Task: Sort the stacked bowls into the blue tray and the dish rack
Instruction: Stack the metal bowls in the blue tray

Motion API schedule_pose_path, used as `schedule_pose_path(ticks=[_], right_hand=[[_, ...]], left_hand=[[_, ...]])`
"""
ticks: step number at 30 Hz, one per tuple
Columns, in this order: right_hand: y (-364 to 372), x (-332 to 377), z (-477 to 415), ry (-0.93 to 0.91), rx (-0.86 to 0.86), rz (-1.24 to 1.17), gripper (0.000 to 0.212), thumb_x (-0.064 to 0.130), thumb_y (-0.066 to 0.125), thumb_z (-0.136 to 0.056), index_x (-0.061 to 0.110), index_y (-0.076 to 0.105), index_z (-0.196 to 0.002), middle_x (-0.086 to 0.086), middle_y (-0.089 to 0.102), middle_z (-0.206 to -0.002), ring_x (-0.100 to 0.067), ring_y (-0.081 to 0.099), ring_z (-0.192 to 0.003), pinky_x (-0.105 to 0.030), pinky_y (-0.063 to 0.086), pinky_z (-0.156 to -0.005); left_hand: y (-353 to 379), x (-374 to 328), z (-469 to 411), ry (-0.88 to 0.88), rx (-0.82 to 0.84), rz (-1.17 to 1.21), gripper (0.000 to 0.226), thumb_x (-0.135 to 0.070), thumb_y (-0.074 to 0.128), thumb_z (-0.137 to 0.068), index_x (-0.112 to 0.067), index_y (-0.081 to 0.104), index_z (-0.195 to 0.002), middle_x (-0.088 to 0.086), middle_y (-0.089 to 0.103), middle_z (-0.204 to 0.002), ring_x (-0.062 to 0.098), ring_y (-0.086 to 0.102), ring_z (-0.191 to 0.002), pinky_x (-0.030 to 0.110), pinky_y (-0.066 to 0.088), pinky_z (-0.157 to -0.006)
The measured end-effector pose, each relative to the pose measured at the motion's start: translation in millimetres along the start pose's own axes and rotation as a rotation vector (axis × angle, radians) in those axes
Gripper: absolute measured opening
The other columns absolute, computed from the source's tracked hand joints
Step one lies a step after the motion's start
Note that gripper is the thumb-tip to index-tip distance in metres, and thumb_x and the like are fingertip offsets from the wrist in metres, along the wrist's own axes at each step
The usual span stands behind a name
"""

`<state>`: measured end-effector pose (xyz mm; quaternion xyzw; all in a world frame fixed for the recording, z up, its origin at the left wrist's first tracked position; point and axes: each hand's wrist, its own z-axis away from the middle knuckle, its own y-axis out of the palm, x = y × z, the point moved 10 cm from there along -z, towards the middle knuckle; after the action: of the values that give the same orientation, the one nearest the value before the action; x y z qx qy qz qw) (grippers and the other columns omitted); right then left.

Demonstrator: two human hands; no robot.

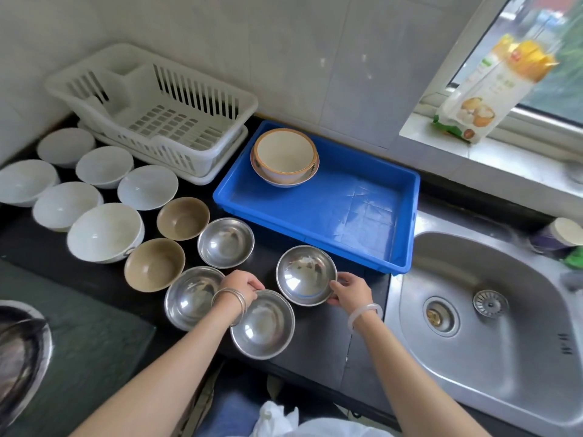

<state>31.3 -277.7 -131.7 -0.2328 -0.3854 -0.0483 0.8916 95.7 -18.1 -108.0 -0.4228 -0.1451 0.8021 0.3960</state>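
Just in front of the blue tray (318, 212), the right hand (348, 290) has its grip closed on the rim of a steel bowl (304, 272) resting on the bench (315, 335), probably to lift it. The left hand (241, 285) pinches the far rim of a nearer steel bowl (263, 324). Two nested cream bowls (285, 157) sit in the tray's far left corner; left of the tray, the dish rack (151, 111) holds no bowls.

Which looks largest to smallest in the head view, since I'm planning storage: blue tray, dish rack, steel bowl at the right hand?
1. Blue tray and dish rack: look alike; the rack stands farther off, so unranked.
2. Steel bowl at the right hand: clearly smallest.
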Motion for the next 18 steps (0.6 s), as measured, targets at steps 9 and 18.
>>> schedule_pose_path(ticks=[9,18], right_hand=[[-7.7,-11.0,0.8,0.022,0.002,-0.066,0.026,0.012,0.059,-0.088,0.013,0.06,-0.114,-0.002,0.067,-0.087,-0.014,0.07,-0.069,-0.017,0.055,-0.053],[-9.6,-19.5,2.1,0.079,0.007,-0.144,0.027,0.014,0.055,-0.09,0.012,0.062,-0.116,-0.011,0.068,-0.089,-0.019,0.063,-0.067,-0.028,0.059,-0.065]], left_hand=[[-30.1,-38.7,4.0,0.086,-0.02,0.22,0.02,0.003,0.066,-0.076,-0.015,0.07,-0.084,-0.005,0.065,-0.07,0.007,0.059,-0.069,0.019,0.046,-0.066],[-11.7,-62.1,-12.6,0.069,-0.152,0.335,0.017,0.001,0.067,-0.075,-0.009,0.068,-0.088,0.009,0.07,-0.088,0.021,0.064,-0.082,0.031,0.053,-0.081]])
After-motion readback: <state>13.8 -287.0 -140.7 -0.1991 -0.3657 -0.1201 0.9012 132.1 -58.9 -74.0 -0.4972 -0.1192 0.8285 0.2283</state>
